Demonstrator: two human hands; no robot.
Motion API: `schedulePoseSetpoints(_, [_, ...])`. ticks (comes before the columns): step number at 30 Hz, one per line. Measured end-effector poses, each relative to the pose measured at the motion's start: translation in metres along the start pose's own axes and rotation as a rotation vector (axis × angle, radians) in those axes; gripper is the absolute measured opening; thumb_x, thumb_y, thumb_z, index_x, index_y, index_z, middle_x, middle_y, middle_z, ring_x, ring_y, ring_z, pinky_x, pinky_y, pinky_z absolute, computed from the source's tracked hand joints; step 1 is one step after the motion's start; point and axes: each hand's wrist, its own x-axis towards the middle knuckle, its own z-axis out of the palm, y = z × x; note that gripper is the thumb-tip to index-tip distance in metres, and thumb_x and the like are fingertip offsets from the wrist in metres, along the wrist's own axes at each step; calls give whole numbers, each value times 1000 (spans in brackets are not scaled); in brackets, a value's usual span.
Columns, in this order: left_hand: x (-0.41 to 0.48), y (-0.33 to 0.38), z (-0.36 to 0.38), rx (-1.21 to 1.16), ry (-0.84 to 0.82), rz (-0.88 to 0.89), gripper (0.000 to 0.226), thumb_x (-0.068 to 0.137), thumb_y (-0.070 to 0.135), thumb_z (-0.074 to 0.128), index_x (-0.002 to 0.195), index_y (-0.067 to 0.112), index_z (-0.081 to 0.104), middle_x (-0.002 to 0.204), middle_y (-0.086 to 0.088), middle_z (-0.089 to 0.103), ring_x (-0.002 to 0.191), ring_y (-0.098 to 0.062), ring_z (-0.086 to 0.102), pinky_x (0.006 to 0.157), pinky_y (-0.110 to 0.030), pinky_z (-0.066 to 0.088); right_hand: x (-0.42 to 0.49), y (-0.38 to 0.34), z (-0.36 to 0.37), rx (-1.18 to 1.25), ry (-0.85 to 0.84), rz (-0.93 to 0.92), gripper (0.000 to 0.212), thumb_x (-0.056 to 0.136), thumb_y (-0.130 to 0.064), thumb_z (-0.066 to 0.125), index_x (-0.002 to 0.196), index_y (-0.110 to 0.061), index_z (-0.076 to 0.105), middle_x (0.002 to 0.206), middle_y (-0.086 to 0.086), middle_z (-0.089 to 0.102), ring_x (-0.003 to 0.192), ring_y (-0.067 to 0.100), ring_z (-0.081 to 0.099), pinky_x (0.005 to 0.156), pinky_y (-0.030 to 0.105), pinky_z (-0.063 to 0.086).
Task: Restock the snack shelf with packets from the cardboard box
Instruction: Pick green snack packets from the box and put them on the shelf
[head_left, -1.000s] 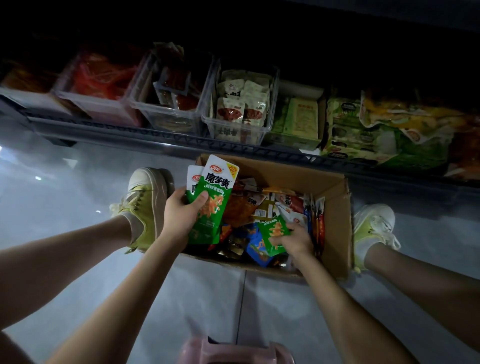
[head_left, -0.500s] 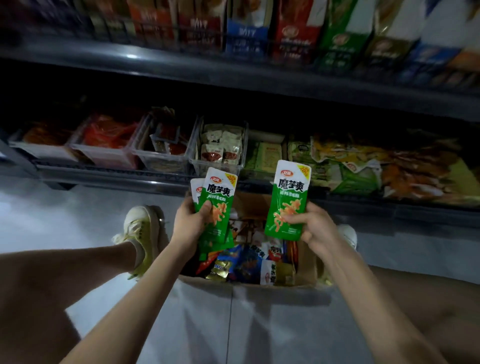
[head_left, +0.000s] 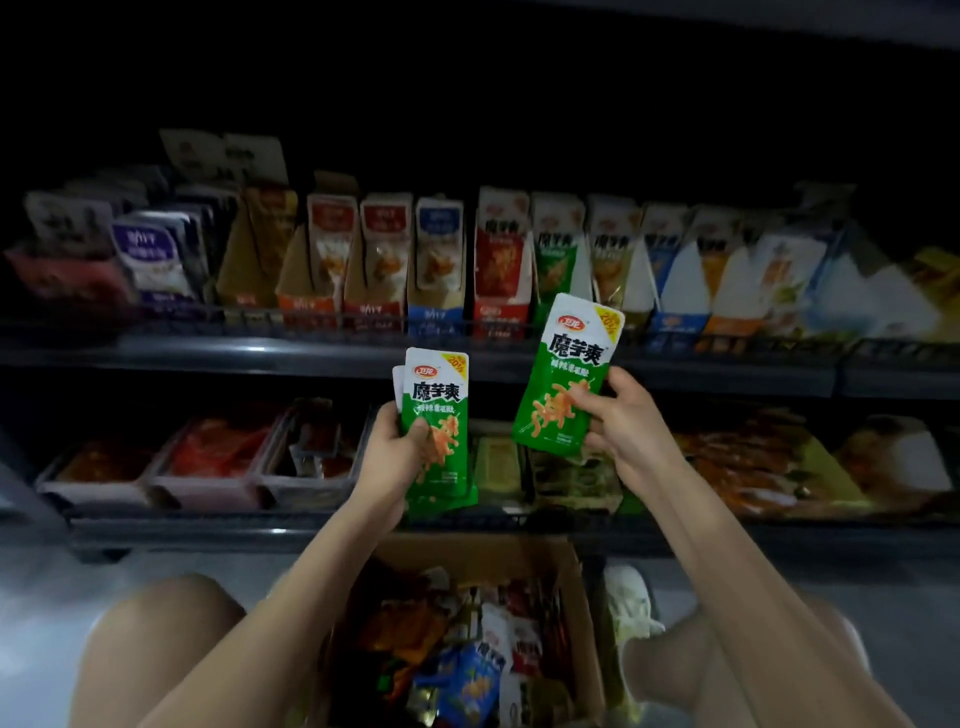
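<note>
My left hand (head_left: 390, 457) grips a small stack of green snack packets (head_left: 440, 410), held upright in front of the lower shelf. My right hand (head_left: 626, 421) pinches a single green packet (head_left: 566, 374) of the same kind, raised higher, its top reaching the upper shelf rail (head_left: 311, 349). On that upper shelf stand display boxes, one with matching green packets (head_left: 555, 260). The open cardboard box (head_left: 576, 582) sits on the floor between my knees, full of mixed packets (head_left: 467, 665).
The lower shelf holds clear bins (head_left: 202, 467) of red snacks on the left and loose bags (head_left: 753, 467) on the right. My knees flank the box. A pale shoe (head_left: 631, 603) stands right of the box on the grey floor.
My view has tilted up from the box to the upper shelf. My right hand took a green packet out of the box and raised it; both hands have risen toward the shelves.
</note>
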Motion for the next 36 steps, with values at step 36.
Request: schedulePoseSetpoints(36, [107,110,40,-43,0,126,26,100,13,47,125,19,49,123,-7,61,109,-28,60,95,-53,48,194,-71,-5,-692,120,-274,62,80,-16,75,135,-18,46,129,4,58,113,26,57,89,47,51])
